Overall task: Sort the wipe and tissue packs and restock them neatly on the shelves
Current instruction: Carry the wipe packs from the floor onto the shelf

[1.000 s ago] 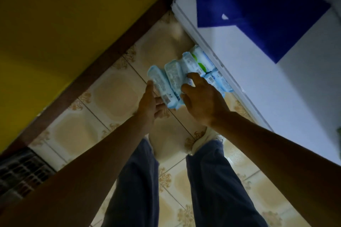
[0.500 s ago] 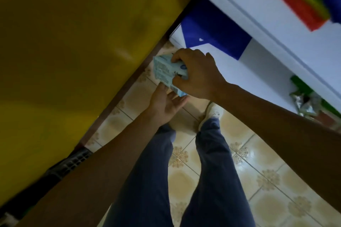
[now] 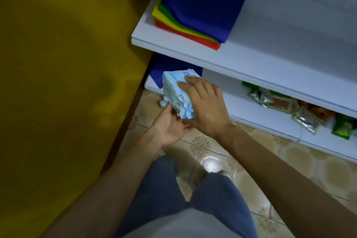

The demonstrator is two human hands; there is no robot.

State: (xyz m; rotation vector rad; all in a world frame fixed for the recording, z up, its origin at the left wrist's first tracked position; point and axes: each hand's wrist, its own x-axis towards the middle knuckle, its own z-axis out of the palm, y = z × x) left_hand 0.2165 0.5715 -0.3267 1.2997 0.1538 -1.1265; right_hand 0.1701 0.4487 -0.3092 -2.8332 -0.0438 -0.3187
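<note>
A bundle of light-blue tissue packs [image 3: 173, 91] is held in the air between both hands, in front of the left end of the lower white shelf [image 3: 251, 110]. My right hand [image 3: 204, 106] lies over the bundle's right side with its fingers curled onto the top pack. My left hand [image 3: 170, 127] is palm up beneath the bundle, thumb against its lower edge. The bundle's underside is hidden.
The upper white shelf [image 3: 251, 63] carries a stack of coloured folded bags [image 3: 199, 9]. Green and brown snack packets [image 3: 289, 106] lie on the lower shelf to the right, and a blue sheet [image 3: 160, 75] at its left end. A yellow wall [image 3: 67, 83] stands close on the left. Tiled floor [image 3: 289, 160] lies below.
Both hands have lifted the tissue bundle off the floor to lower-shelf height. The view has tilted up, and the upper shelf with the coloured bags now shows.
</note>
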